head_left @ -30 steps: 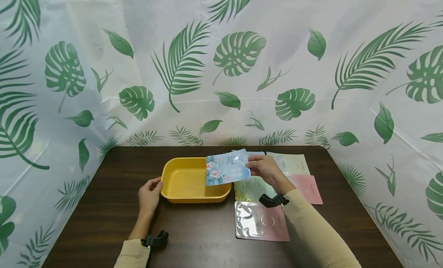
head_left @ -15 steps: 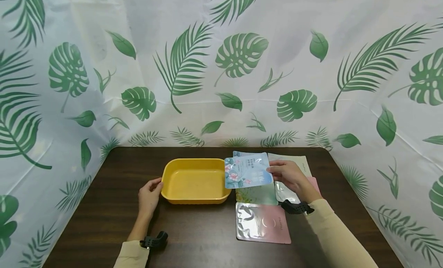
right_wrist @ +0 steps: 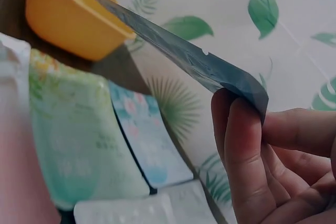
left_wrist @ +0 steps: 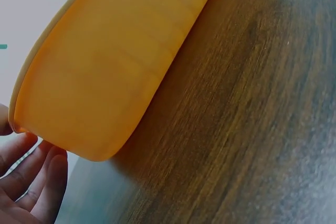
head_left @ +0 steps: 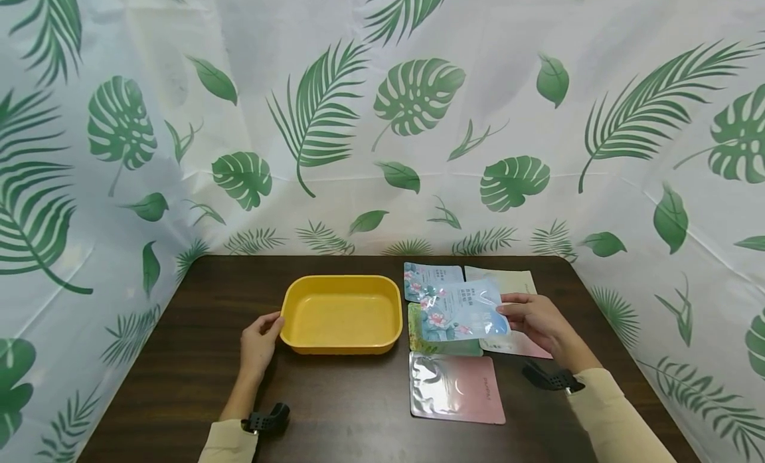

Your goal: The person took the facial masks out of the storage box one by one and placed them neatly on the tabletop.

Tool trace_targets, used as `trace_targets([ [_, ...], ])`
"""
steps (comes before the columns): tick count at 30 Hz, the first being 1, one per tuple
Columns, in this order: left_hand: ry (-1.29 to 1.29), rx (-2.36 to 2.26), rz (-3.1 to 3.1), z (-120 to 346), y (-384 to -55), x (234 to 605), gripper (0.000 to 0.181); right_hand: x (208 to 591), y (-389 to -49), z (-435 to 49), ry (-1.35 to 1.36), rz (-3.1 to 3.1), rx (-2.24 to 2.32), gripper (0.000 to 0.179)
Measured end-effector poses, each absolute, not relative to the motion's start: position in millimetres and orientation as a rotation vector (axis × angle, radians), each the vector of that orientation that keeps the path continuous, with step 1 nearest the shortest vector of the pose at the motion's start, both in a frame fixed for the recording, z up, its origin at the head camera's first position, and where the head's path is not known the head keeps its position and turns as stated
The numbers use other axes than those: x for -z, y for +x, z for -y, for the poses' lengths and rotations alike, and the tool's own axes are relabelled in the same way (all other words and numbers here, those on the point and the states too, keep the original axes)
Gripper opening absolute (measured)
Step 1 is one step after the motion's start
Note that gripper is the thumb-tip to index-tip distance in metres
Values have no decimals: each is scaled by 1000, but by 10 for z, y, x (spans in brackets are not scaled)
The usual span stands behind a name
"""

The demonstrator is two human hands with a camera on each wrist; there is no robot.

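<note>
My right hand (head_left: 534,320) pinches the right edge of a blue floral sheet-mask packet (head_left: 463,310) between thumb and fingers. In the right wrist view that packet (right_wrist: 184,51) is seen nearly edge-on, raised above the other packets. Below it lie a second blue packet (head_left: 418,277) and a green packet (head_left: 421,347), partly covered. At the left end of a yellow plastic tray (head_left: 340,313), my left hand (head_left: 258,340) pinches the rim. The left wrist view shows the thumb and fingers at the corner of the tray (left_wrist: 105,72). The tray's inside holds nothing.
A silver-and-pink packet (head_left: 457,388) lies nearest on the dark wooden table (head_left: 340,410). A cream packet (head_left: 520,280) and another pink packet (head_left: 520,345) lie at the right, partly hidden by the hand and held packet. A leaf-print cloth (head_left: 335,117) hangs behind the table.
My right hand has carried the blue packet rightward and slightly nearer, from over the tray to above the laid-out packets. My left hand has stayed at the tray's rim.
</note>
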State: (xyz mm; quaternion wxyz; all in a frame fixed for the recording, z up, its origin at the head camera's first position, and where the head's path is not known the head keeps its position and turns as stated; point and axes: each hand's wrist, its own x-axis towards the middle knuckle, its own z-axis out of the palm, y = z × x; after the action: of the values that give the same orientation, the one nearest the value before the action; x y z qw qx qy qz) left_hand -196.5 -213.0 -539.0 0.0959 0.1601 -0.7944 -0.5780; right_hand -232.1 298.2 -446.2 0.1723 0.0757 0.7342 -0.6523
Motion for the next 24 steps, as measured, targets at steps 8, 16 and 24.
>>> trace_targets([
  [8,466,1750,2339,2135,-1964,5403,36,4593,-2112,-3293,270,-2005,1914,47],
  [16,468,1764,2338,2141,-1968,5413,39,4732,-1960,-3517,367,-2078,1828,45],
  [24,480,1755,2341,2142,-1985,5415,38,4888,-1852,-3699,420,-2083,1768,68],
])
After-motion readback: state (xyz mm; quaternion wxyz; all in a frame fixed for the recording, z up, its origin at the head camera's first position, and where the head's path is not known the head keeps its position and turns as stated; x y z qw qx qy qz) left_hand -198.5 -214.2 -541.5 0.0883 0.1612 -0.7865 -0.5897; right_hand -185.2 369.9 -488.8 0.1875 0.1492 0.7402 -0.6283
